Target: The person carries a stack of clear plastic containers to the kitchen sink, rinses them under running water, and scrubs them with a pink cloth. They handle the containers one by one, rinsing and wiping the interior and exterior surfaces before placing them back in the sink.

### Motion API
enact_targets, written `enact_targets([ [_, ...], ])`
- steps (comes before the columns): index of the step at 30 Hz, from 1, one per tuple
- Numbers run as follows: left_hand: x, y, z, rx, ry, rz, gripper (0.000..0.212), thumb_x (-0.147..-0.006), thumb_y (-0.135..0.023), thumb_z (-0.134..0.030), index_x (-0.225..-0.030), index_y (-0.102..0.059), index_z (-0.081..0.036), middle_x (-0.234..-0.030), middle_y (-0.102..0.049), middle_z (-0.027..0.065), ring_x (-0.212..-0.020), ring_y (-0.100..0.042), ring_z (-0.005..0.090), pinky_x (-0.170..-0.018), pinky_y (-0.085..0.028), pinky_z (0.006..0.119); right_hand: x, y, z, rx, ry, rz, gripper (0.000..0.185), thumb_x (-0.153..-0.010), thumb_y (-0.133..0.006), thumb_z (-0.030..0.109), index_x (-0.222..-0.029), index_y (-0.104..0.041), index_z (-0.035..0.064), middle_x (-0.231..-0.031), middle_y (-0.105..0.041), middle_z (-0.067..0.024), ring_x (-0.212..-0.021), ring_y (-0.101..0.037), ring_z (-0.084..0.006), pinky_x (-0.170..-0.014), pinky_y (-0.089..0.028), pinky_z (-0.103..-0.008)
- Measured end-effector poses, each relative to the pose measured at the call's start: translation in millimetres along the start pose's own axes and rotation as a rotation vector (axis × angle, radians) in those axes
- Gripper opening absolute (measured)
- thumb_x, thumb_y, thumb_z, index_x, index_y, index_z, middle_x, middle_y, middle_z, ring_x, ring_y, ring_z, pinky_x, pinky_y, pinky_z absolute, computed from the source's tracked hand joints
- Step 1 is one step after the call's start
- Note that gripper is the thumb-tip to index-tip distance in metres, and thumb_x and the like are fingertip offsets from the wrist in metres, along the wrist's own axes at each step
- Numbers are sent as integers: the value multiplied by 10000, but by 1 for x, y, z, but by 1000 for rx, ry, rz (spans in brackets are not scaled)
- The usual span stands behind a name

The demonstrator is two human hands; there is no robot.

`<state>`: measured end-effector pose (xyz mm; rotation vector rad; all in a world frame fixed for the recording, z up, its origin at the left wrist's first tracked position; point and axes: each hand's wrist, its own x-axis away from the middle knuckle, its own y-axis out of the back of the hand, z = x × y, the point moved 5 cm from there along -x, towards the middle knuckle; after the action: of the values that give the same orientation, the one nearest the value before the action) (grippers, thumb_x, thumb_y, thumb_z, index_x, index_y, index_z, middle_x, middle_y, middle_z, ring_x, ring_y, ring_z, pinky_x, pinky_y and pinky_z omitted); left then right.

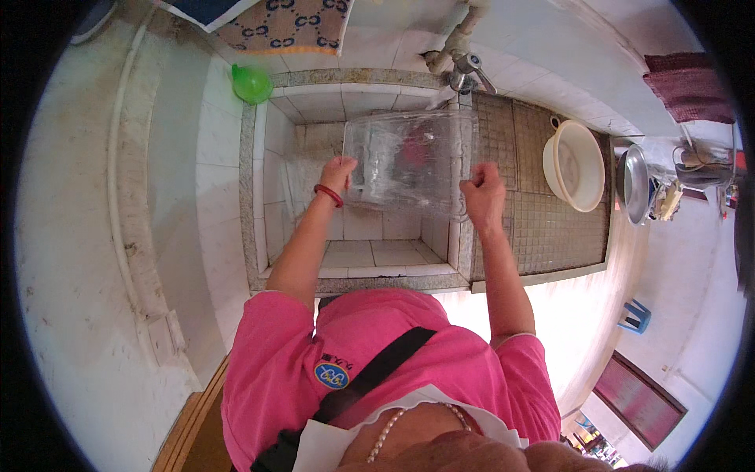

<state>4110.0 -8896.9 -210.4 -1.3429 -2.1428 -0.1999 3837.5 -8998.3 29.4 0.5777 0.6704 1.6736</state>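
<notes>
My left hand [339, 174], with a red bracelet at its wrist, grips the left edge of a clear plastic container or sheet [383, 159]. At the opposite edge my right hand [486, 192] is closed on the same plastic. It is held over a white-tiled sink [365, 272] and reaches across the sink's right rim. Something red shows blurred through the clear plastic; what it is I cannot tell. The metal tap [469, 68] is on the wall behind, just beyond the plastic's far right corner, with a whitish streak below its spout.
A green plastic dipper or bowl [252, 84] sits on the sink's far left corner. On the tiled counter [531, 236] to the right stands a cream basin [574, 166], with a metal bowl [634, 184] beyond it. A patterned towel [289, 26] hangs above. A blue stool [635, 317] is farther right.
</notes>
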Motion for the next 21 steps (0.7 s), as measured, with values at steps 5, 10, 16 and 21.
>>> enact_targets([
  [5, 0, -17, 37, -124, 103, -150, 332, -764, -617, -361, -706, -543, -43, -594, -483, 37, -480, -482, 163, -452, -399, 311, 38, -12, 41, 191, 321, 48, 224, -646, -564, 10, -855, -493, 48, -776, -505, -148, -648, -526, -340, -552, -426, -415],
  [10, -15, -36, 57, 300, 213, 13, 283, -771, -613, -328, -700, -515, -72, -680, -513, 62, -598, -518, 201, -538, -419, 343, 70, -20, 68, 250, 541, 43, 221, -643, -570, -23, -841, -498, 45, -737, -495, -134, -620, -526, -316, -502, -432, -394],
  [16, -48, -63, 84, 727, 195, 160, 264, -743, -636, -248, -875, -506, -59, -864, -561, 62, -803, -544, 210, -717, -414, 434, 111, -22, 79, 320, 864, 82, 277, -620, -610, -21, -879, -529, 34, -738, -508, -88, -573, -513, -242, -450, -414, -333],
  [21, -11, -86, 29, 676, 215, 159, 274, -748, -598, -156, -967, -529, -6, -948, -585, 106, -896, -546, 251, -833, -384, 408, 142, -14, 57, 329, 964, 36, 237, -631, -614, 44, -858, -544, 51, -753, -524, -50, -572, -506, -188, -442, -406, -297],
])
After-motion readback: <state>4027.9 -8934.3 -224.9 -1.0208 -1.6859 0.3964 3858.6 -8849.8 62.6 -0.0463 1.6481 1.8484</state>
